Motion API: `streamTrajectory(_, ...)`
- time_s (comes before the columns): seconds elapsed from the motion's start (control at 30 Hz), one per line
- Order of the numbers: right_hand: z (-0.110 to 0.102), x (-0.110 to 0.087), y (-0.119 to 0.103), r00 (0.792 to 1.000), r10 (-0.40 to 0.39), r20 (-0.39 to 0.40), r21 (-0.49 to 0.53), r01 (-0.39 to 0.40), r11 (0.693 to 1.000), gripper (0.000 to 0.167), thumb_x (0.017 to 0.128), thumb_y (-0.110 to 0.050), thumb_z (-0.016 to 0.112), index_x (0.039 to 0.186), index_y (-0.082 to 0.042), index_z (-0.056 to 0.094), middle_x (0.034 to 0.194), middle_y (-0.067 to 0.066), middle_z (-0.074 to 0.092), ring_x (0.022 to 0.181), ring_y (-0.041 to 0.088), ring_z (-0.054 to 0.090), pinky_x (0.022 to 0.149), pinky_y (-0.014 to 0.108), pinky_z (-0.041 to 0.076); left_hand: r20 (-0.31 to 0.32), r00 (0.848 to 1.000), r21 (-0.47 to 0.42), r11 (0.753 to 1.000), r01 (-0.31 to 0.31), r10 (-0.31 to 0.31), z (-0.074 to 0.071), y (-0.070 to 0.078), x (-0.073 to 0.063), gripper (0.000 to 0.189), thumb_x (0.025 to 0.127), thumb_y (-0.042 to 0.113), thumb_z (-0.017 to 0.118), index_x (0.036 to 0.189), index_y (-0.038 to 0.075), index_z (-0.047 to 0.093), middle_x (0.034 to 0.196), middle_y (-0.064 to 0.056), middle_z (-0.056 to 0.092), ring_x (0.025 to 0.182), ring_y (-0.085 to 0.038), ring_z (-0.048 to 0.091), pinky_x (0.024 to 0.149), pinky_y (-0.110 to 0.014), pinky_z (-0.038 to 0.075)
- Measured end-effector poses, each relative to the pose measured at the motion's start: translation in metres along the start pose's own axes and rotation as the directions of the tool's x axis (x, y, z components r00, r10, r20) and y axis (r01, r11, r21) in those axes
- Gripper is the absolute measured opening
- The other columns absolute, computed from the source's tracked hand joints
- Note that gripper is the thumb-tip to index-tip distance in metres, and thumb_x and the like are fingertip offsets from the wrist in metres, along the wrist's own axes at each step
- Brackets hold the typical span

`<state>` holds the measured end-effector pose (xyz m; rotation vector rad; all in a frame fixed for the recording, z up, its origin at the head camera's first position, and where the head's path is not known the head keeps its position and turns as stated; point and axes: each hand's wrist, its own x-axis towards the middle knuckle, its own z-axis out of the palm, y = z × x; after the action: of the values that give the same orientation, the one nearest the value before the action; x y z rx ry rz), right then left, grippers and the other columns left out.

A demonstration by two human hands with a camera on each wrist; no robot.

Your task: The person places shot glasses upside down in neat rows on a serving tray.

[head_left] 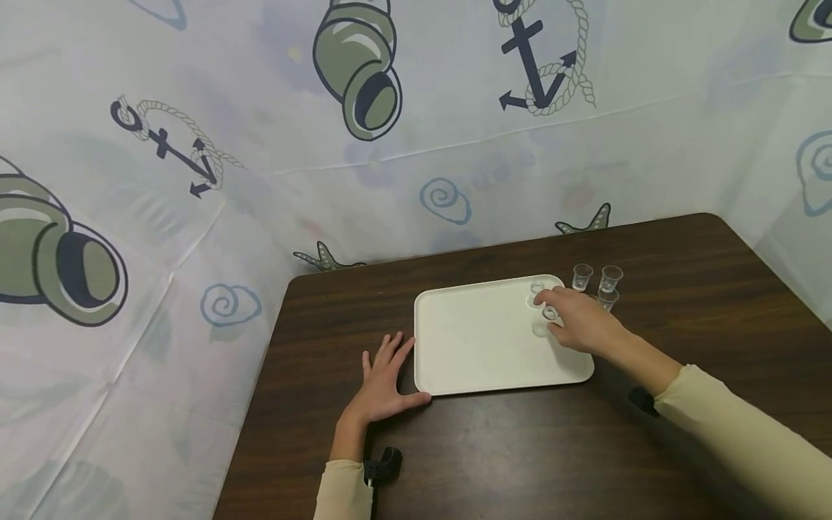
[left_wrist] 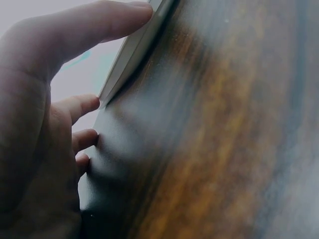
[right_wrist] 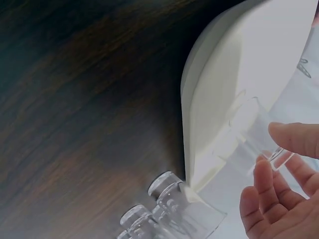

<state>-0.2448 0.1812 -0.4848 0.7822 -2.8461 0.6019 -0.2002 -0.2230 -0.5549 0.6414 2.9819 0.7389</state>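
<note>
A white rectangular tray [head_left: 481, 347] lies on the dark wooden table. My left hand [head_left: 382, 390] is at its left end with fingers spread; the thumb [left_wrist: 119, 20] touches the near rim and a fingertip meets the left edge. Over the tray's right part, my right hand [head_left: 581, 321] pinches a small clear shot glass [head_left: 549, 313] between thumb and fingers. That glass [right_wrist: 254, 129] appears upside down, its thick base by the fingertips and its mouth toward the tray. Just behind it, another clear shot glass [head_left: 536, 288] stands on the tray.
Several clear shot glasses stand upright on the table beyond the tray's right end, among them a left one [head_left: 582, 277] and a right one [head_left: 611, 278]. A patterned cloth [head_left: 455, 108] hangs behind the table [head_left: 494, 448].
</note>
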Motion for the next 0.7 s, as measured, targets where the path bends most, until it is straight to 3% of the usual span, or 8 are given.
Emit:
streamTrajectory(0.37, 0.0025, 0.0003, -0.0051, 0.999, -0.005, 0.037, -0.002, 0.005, 1.0, 0.04, 0.081, 0.0, 0.073, 0.119, -0.005, 0.063, 0.112, 0.017, 0.064, 0.094, 0.03, 0.064, 0.075, 0.046, 0.052, -0.022, 1.0, -0.022, 1.0, -0.013, 0.012, 0.0001, 0.0009, -0.0007, 0.103, 0.074, 0.06, 0.076, 0.157, 0.021, 0.028, 0.161, -0.014, 0.02, 0.148, -0.037, 0.008, 0.105, -0.073, -0.004)
streamTrajectory(0.7, 0.0061, -0.0006, -0.0032, 1.0, 0.001, 0.029, -0.007, -0.001, 1.0, 0.039, 0.08, -0.001, 0.074, 0.118, -0.006, 0.063, 0.111, 0.016, 0.064, 0.095, 0.03, 0.064, 0.077, 0.047, 0.052, -0.011, 1.0, -0.024, 1.0, -0.007, 0.007, 0.0011, 0.0007, -0.0001, 0.103, 0.074, 0.065, 0.074, 0.157, 0.023, 0.027, 0.161, -0.013, 0.019, 0.148, -0.037, 0.009, 0.105, -0.073, -0.003)
